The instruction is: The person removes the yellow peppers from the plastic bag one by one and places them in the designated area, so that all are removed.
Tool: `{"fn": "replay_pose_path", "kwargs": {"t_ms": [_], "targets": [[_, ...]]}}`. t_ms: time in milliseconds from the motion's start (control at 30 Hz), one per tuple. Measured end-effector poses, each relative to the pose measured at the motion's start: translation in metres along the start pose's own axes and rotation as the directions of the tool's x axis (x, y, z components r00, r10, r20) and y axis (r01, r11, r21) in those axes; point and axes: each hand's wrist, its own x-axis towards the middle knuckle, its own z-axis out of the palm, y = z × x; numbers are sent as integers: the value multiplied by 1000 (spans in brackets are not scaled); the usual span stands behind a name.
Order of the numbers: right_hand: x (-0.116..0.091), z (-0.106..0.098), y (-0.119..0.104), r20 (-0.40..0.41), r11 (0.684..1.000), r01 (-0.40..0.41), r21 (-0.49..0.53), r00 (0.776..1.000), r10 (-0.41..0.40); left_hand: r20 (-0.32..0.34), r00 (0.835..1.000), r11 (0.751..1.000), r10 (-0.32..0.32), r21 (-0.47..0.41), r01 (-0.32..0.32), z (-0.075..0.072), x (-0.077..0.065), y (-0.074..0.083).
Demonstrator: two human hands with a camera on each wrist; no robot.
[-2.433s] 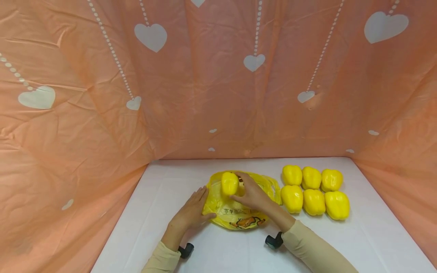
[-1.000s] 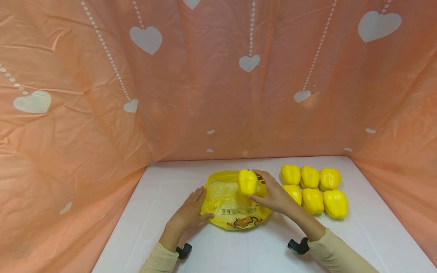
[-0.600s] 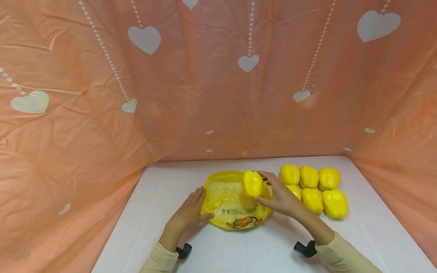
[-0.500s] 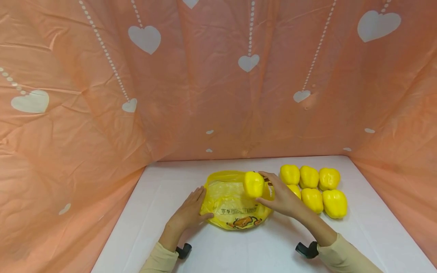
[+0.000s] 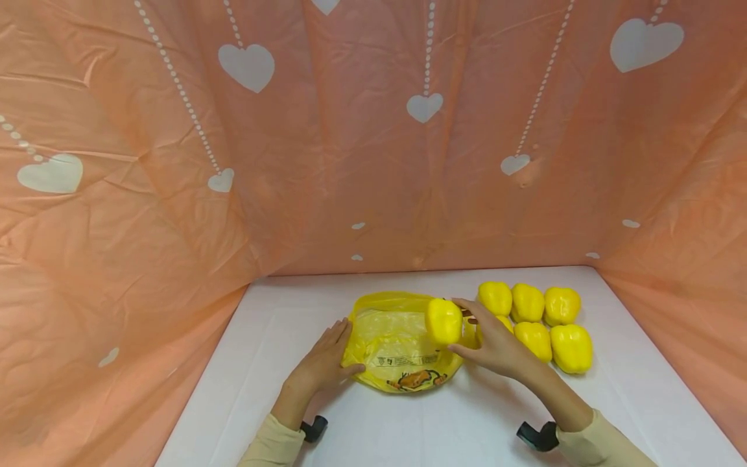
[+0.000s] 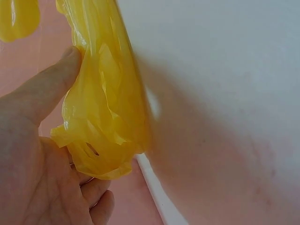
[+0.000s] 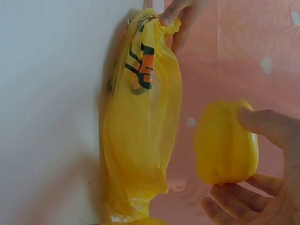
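My right hand [image 5: 493, 340] holds a glossy yellow bell pepper [image 5: 445, 321] above the right part of a yellow plastic bag [image 5: 403, 383]. Its thumb [image 7: 260, 123] presses one side of the pepper and its fingers lie along the other, as the right wrist view shows. The bag's mouth gapes upward, and a dark and orange print marks its near side. At the bag's left edge rests my left hand [image 5: 323, 360], fingers fairly straight, thumb [image 6: 54, 82] touching the plastic. In the left wrist view, crumpled plastic [image 6: 101, 157] partly hides those fingers.
Several more yellow bell peppers [image 5: 563, 306] stand in two rows right of the bag, one partly hidden behind my right hand. All of it is on a white table [image 5: 280, 318]. An orange sheet with white hearts [image 5: 350, 194] encloses the back and sides.
The right hand has carried its bell pepper rightward, from over the left part of the bag's mouth to its right part. The left hand stays at the bag's left edge.
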Motion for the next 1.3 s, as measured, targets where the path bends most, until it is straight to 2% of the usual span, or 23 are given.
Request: {"fn": "replay_pose_path", "kwargs": {"t_ms": [667,1200,1300], "targets": [[-25,-12,7,-15,1000,23,-15,1000,-23,1,1000,1000,14,-10,-14,-3,0,3],[-46,-19,10,28,1000,8,-4,1000,-8,-8,1000,1000,18,-14,-18,-4,-2,3],[-50,-18,11,30,1000,3,-26,1000,-2,-7,1000,1000,23,-18,-23,-4,-3,4]]}}
